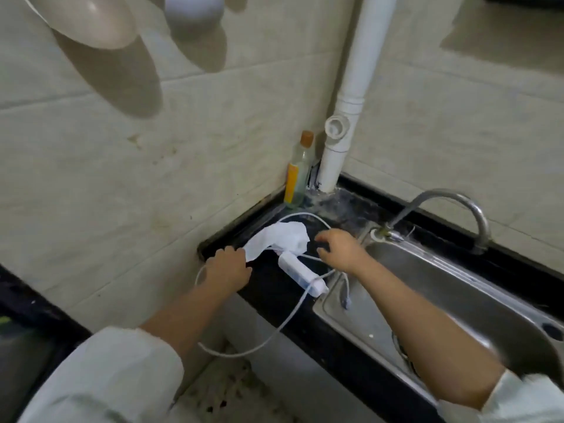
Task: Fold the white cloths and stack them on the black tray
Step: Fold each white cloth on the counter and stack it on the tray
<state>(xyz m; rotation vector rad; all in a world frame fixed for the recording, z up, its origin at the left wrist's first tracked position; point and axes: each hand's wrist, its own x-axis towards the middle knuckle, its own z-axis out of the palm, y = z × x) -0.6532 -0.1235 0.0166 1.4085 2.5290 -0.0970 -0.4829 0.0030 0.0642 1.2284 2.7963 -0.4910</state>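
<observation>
A crumpled white cloth (279,239) lies on the black countertop (268,285) in the corner by the wall. My left hand (227,270) sits at the cloth's lower left corner, with its curled fingers gripping that corner. Just right of the cloth hovers my right hand (341,248); its fingers are loosely curled, thumb and fingers apart, with nothing between them. I cannot make out a black tray apart from the dark counter.
A white filter cylinder (300,274) with thin white tubing (274,331) lies beside the cloth. A steel sink (442,300) with a curved tap (451,199) is on the right. A bottle (297,175) and a white drainpipe (345,123) stand in the corner.
</observation>
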